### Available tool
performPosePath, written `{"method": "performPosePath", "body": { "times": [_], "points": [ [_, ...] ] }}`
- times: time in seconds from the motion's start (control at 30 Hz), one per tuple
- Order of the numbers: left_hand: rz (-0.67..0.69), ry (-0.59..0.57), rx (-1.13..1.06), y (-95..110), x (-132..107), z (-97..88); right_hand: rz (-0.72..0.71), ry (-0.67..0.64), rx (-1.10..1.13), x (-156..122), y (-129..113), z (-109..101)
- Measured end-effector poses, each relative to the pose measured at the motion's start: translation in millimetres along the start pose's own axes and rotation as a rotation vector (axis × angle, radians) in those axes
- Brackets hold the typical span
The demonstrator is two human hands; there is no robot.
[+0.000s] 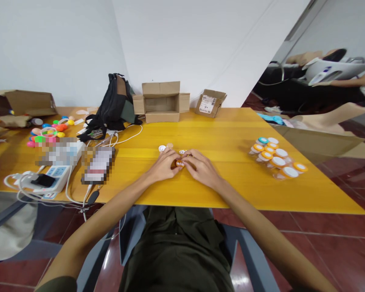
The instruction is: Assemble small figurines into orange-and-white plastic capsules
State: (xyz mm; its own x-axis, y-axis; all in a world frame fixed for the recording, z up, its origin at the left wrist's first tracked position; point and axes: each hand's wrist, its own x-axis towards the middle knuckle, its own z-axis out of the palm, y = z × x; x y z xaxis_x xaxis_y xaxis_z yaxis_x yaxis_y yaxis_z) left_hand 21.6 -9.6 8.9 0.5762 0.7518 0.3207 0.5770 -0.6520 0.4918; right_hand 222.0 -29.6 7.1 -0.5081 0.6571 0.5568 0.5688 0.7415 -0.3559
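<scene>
Between my two hands, low over the middle of the yellow table (231, 134), is a small orange cap (179, 163) with something pale in its middle. My left hand (166, 165) has its fingers curled around the cap's left side. From the right, my right hand (200, 167) pinches at the same cap with thumb and forefinger. Just beyond my fingers lie a white perforated disc (162, 148), a beige round piece (169, 145) and another small white disc with holes (182, 152). My fingers partly hide the cap and these pieces.
Several clear jars (278, 162) with orange, white and teal lids stand at the right. At the back are an open cardboard box (161, 107), a smaller box (211, 103) and a black backpack (114, 105). A phone (99, 165), power strip (56, 176) and cables lie left.
</scene>
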Motion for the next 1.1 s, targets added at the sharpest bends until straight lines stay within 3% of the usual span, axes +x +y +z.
{"method": "performPosePath", "body": {
  "times": [0.17,0.6,1.1],
  "points": [
    [0.002,-0.017,-0.006,-0.2,0.1,-1.4,-0.052,-0.028,-0.018,3.1,1.1,-3.1],
    [-0.011,-0.008,-0.073,-5.3,-2.0,-3.2,-0.333,-0.316,-0.27,26.3,4.0,-20.0],
    [-0.015,0.033,-0.12,-12.2,-0.7,0.3,-0.486,-0.38,-0.297,38.0,3.4,-16.5]
  ]
}}
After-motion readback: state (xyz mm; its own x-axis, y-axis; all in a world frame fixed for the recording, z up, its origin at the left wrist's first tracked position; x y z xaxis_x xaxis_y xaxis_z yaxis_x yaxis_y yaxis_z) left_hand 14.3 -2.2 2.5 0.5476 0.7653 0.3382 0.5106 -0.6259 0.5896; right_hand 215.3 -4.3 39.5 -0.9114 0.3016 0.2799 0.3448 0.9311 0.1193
